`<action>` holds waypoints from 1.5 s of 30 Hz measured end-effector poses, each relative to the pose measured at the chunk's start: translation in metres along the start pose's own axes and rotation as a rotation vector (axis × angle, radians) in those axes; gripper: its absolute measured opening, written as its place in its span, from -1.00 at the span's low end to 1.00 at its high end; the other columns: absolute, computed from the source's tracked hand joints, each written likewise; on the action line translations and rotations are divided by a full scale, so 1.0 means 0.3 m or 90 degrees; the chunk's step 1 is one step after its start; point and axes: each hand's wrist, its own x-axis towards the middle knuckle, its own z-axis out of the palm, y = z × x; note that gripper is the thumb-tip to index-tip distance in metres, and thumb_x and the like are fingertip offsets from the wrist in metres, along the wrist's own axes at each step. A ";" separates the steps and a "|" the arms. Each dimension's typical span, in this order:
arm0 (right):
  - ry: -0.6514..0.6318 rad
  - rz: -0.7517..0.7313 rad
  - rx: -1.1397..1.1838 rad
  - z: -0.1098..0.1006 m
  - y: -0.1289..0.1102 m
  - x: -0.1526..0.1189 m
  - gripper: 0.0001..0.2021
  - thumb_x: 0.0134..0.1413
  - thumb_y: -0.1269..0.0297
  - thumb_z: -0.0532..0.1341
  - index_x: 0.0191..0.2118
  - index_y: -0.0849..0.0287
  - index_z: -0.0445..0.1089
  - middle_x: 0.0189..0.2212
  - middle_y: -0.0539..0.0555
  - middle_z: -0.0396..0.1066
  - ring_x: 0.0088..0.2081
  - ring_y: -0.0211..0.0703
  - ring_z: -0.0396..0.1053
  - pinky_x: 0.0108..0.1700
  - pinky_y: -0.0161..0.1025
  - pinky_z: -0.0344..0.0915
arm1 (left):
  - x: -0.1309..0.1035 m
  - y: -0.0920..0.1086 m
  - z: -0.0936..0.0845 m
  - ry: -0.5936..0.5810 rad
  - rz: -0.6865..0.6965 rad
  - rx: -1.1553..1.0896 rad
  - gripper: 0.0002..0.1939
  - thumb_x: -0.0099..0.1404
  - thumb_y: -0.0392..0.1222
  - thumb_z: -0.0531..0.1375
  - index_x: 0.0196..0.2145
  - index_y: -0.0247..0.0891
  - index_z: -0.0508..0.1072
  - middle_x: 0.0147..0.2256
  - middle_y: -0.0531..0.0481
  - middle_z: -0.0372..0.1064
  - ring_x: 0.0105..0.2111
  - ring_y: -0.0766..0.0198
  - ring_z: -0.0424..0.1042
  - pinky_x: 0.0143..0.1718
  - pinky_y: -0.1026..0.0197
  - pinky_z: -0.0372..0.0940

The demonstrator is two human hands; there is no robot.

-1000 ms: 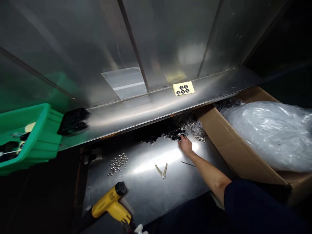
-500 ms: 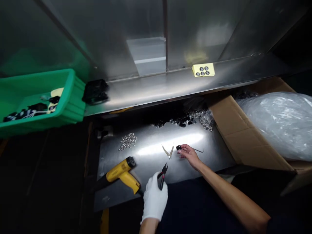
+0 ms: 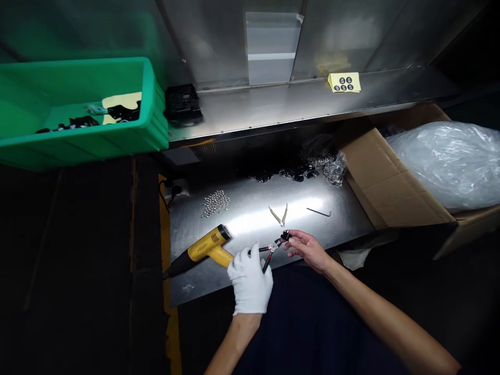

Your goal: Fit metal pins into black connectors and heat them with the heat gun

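My left hand (image 3: 250, 281), in a white glove, is wrapped round the handles of black and red pliers (image 3: 273, 247). Their jaws meet a small black part (image 3: 286, 236) that my bare right hand (image 3: 307, 250) pinches between thumb and fingers. Just beyond the hands, beige-handled pliers (image 3: 282, 216) lie on the metal table (image 3: 250, 224) with their handles spread. A thin hex key (image 3: 319, 212) rests to their right. Left of my gloved hand is a yellow heat gun (image 3: 205, 245).
Small metal pieces (image 3: 215, 203) lie at the table's left, black parts (image 3: 299, 173) along the back. A cardboard box (image 3: 394, 182) with a plastic bag (image 3: 449, 161) stands right. On the shelf are a green bin (image 3: 152, 114), a black tray (image 3: 183, 104) and yellow stickers (image 3: 344, 82).
My left hand has brought the pliers up to the black part in my right hand, and their handles are wider apart. The whole view has shifted.
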 end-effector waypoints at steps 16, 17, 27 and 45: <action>-0.058 0.292 0.118 -0.115 -0.107 0.082 -0.68 0.39 0.04 0.24 -0.10 0.24 0.47 -0.18 0.08 0.52 -0.30 -0.22 0.49 -0.26 -0.20 0.49 | 0.014 0.188 -0.028 -0.184 -0.208 -0.073 -0.57 0.35 -0.12 0.11 0.15 -0.17 0.42 0.03 -0.20 0.43 0.07 -0.11 0.40 0.01 -0.03 0.28; -0.065 0.300 0.120 -0.136 -0.121 0.085 -0.69 0.39 0.04 0.24 -0.10 0.24 0.47 -0.19 0.08 0.52 -0.31 -0.22 0.49 -0.26 -0.20 0.49 | 0.020 0.216 -0.028 -0.189 -0.213 -0.066 -0.58 0.35 -0.12 0.12 0.14 -0.18 0.43 0.02 -0.20 0.43 0.07 -0.11 0.41 0.00 -0.03 0.28; -0.141 0.274 0.083 -0.372 -0.197 0.112 -0.78 0.36 0.16 0.29 -0.14 0.25 0.48 -0.20 0.06 0.52 -0.27 -0.20 0.50 -0.23 -0.19 0.51 | 0.073 0.491 0.005 -0.232 -0.254 0.010 -0.54 0.34 -0.07 0.13 0.16 -0.14 0.42 0.02 -0.20 0.45 0.06 -0.14 0.44 -0.02 -0.05 0.32; -0.144 0.212 -0.142 -0.371 -0.124 0.125 -0.81 0.35 0.20 0.30 -0.11 0.23 0.48 -0.21 0.04 0.52 -0.29 -0.22 0.49 -0.25 -0.20 0.51 | 0.068 0.435 0.048 -0.267 -0.248 0.007 -0.66 0.31 -0.04 0.13 -0.03 -0.13 0.54 -0.12 -0.22 0.55 -0.08 -0.11 0.56 -0.09 -0.01 0.37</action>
